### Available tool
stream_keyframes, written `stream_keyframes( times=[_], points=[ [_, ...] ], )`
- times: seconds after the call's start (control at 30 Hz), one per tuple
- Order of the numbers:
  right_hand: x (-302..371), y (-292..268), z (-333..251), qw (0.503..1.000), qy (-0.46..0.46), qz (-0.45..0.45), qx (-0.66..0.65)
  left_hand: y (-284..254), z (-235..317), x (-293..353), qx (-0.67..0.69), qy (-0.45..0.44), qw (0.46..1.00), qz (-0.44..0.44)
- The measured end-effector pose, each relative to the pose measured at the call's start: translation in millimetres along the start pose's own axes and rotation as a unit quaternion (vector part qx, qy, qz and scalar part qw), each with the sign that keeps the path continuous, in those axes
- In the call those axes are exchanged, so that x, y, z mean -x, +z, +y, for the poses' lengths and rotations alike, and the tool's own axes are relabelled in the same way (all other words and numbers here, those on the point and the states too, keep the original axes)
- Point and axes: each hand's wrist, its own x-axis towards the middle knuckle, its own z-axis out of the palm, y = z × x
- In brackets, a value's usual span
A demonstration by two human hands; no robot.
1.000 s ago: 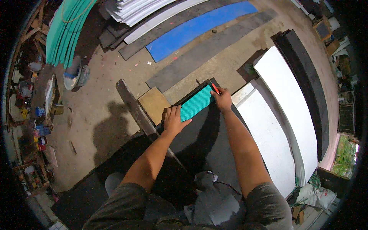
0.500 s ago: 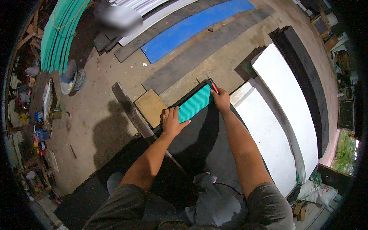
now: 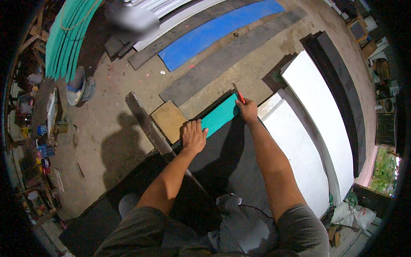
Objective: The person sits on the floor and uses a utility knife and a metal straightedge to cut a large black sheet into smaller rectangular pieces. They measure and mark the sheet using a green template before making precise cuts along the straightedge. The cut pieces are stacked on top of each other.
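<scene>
A ribbed teal strip (image 3: pixel 220 113) lies on a large black sheet (image 3: pixel 229 165) in front of me. My left hand (image 3: pixel 195 135) presses down on the strip's left end, fingers laid out flat and holding nothing. At the strip's far right corner, my right hand (image 3: pixel 247 110) is closed around a slim red-handled tool (image 3: pixel 240 97) that looks like a utility knife. Its thin tip points away from me past the strip's far edge. My fingers hide part of the handle.
A dark bar (image 3: pixel 145 120) crosses beside a tan square block (image 3: pixel 169 122) at left. Thick white sheets (image 3: pixel 299 145) and dark curved-looking slabs (image 3: pixel 342 94) lie at right. Beyond are a grey plank (image 3: pixel 231 55) and a blue sheet (image 3: pixel 218 34). A bucket (image 3: pixel 87 92) stands far left.
My left thumb has drawn in closer to the fingers, and the hand lies flatter on the strip. The red tool has tilted slightly in my right hand, which stays at the same corner.
</scene>
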Motion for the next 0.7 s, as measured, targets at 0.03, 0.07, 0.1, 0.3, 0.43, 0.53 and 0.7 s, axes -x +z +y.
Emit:
stream_keyframes(
  times=[0.03,0.07,0.1,0.3,0.43,0.53,0.7],
  points=[
    [-1,1,0,1.000,-0.008,0.004,-0.007,2,-2,-2,0.010,0.000,1.000,0.002],
    [-2,2,0,1.000,-0.011,0.006,-0.007,4,-4,-3,0.019,0.000,1.000,0.004],
    [-3,2,5,1.000,-0.010,0.010,-0.008,-5,-6,-10,0.043,0.001,0.998,-0.049],
    [5,-1,-10,1.000,-0.001,0.006,-0.026,-46,-33,-80,0.139,0.034,0.919,-0.368],
    [4,1,-5,0.998,-0.050,0.013,0.046,-21,-44,-96,0.154,0.057,0.899,-0.406],
    [5,-8,-11,0.979,-0.133,0.076,0.134,-3,-52,-95,0.188,0.069,0.894,-0.401],
    [78,-71,-34,0.963,-0.209,-0.067,0.159,-14,-49,-101,0.200,0.109,0.882,-0.413]
  ],
)
